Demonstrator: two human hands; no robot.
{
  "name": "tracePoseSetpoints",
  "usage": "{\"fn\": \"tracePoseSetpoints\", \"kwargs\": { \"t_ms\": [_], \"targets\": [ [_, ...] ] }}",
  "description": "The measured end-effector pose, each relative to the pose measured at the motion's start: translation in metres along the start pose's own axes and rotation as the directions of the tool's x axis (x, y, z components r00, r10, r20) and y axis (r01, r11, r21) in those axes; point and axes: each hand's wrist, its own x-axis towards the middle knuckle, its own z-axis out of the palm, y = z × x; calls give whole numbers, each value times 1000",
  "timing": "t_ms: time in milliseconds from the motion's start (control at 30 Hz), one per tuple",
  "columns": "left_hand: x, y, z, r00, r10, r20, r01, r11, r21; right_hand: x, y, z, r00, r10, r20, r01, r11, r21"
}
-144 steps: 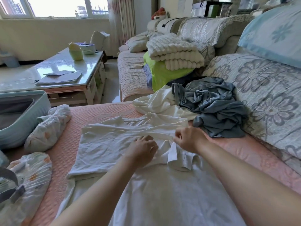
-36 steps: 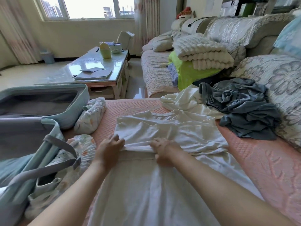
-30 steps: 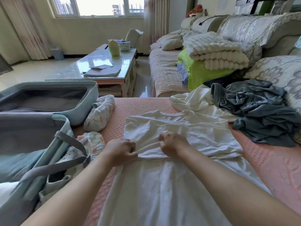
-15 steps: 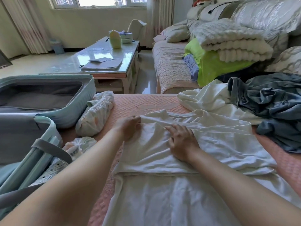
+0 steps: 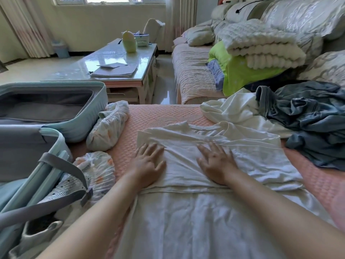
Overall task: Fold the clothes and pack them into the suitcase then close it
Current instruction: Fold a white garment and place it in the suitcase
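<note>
A white garment (image 5: 186, 212) lies spread on the pink sofa cover, its upper part folded back toward me into a flat band. My left hand (image 5: 148, 164) presses flat on the left end of that fold, fingers straight. My right hand (image 5: 214, 161) presses flat on its middle, fingers spread. The light-blue suitcase (image 5: 87, 116) lies open at the left, and its near half with grey straps holds patterned clothes (image 5: 97, 169). Behind the fold lie another white garment (image 5: 233, 111) and a crumpled grey-blue garment (image 5: 313, 120).
A rolled patterned bundle (image 5: 110, 128) lies between the suitcase and the white garment. Folded blankets, white over green (image 5: 248, 58), are stacked on the far sofa section. A glass coffee table (image 5: 119, 58) with papers stands beyond the suitcase. Floral cushions line the right.
My hands let go of the folded edge they were pinching and moved forward over the fold. Both now lie flat on it, the right one farther right than half a second ago.
</note>
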Motion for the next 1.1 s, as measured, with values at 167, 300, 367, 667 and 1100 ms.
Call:
{"fn": "tracePoseSetpoints", "kwargs": {
  "t_ms": [167, 300, 367, 667, 1100],
  "targets": [
    [-23, 8, -18, 965, -147, 217, 111, 979, 169, -43, 57, -15, 948, 304, 94, -290, 947, -139],
    [-52, 61, -18, 995, 40, 94, -59, 977, 204, -84, 61, -27, 932, 335, 141, -315, 938, -144],
    [-74, 88, -8, 978, 165, 130, -177, 980, 90, -109, 56, -27, 961, 240, 134, -224, 967, -124],
    [-151, 153, -1, 984, 35, 173, -51, 995, 90, -212, 72, -45, 963, 135, 232, -123, 990, -64],
    [-258, 299, 44, 942, 306, 136, -306, 952, -26, -369, 132, -51, 969, 214, 122, -223, 973, 66]
  ]
}}
